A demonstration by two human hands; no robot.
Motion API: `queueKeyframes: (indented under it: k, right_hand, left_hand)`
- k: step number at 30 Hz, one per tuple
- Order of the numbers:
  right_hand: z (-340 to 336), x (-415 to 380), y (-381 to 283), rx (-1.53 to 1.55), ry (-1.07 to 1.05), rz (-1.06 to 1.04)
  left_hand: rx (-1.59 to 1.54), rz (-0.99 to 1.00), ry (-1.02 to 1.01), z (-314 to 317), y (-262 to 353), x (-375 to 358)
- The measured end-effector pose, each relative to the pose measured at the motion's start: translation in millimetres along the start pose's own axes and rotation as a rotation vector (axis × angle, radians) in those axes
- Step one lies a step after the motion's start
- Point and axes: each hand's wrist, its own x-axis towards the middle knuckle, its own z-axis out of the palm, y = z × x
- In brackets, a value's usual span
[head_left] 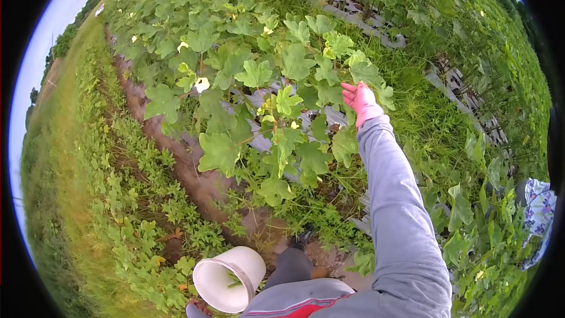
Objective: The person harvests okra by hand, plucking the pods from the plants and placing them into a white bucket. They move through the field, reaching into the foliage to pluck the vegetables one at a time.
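Observation:
My right hand (360, 101), in a pink glove, reaches forward at the end of a grey sleeve. Its fingers are stretched out beside the leaves (364, 73) of an okra plant, and I see nothing held in them. Pale yellow flowers (202, 85) show on the leafy plants to the left of it. At the bottom edge, my left hand (202, 308) is partly cut off, its fingers curled at the rim of a white bucket (249, 265). The bucket tilts, and a few green pods (235, 283) lie inside.
A muddy furrow (194, 171) runs along the left of the plants, with low weeds (126, 200) beyond. Strips of grey plastic mulch (365, 20) lie between rows. A patterned cloth (538, 212), possibly another person's clothing, shows at the right edge. My dark shoe (301, 239) is on the ground.

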Motion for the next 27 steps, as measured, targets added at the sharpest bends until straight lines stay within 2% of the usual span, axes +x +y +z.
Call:
queueKeyframes:
  k: [3,6,9,11,12,15,16,18,19,21,24,26,27]
  right_hand:
    - [11.7,27.1,8.5,0.019,-0.045,0.103]
    - [23.4,26.6,6.0,0.247,-0.088,0.249]
    - [15.9,66.6,23.3,0.189,-0.016,0.174]
    - [22.7,54.5,25.0,0.083,-0.198,0.142]
    - [16.5,62.3,37.3,0.077,-0.204,0.147]
    - [-0.5,80.7,79.8,0.388,-0.286,0.101]
    - [3.8,72.6,81.6,0.385,-0.292,0.104]
    - [17.2,47.3,86.3,0.458,-0.029,0.177]
    - [8.7,41.2,96.1,0.326,-0.054,0.106]
    - [-4.0,40.9,119.2,0.323,-0.108,0.150]
    - [-35.9,27.0,132.1,0.043,-0.004,0.117]
    - [-61.8,22.6,133.3,-0.417,0.056,-0.019]
    - [-72.6,22.2,132.6,-0.874,0.098,-0.163]
  left_hand:
    - [0.004,0.036,0.067,12.9,9.5,-22.3]
    - [0.030,0.027,0.104,23.4,20.6,-25.6]
    - [0.054,0.030,0.123,33.2,29.3,-25.4]
    - [0.056,0.031,0.125,36.5,30.6,-23.9]
    - [0.049,0.033,0.128,36.6,29.9,-22.0]
    - [0.033,0.038,0.121,40.3,28.3,-19.2]
    - [0.027,0.036,0.117,43.2,28.0,-18.4]
    - [0.009,0.034,0.112,46.7,20.7,-17.2]
    - [-0.008,0.034,0.113,44.9,16.9,-19.4]
    - [-0.038,0.039,0.119,44.5,11.0,-26.3]
    - [-0.043,0.028,0.124,53.5,13.2,-24.9]
    - [-0.047,0.050,0.096,52.8,12.0,-23.2]
    - [-0.053,0.074,0.069,52.5,10.3,-23.7]
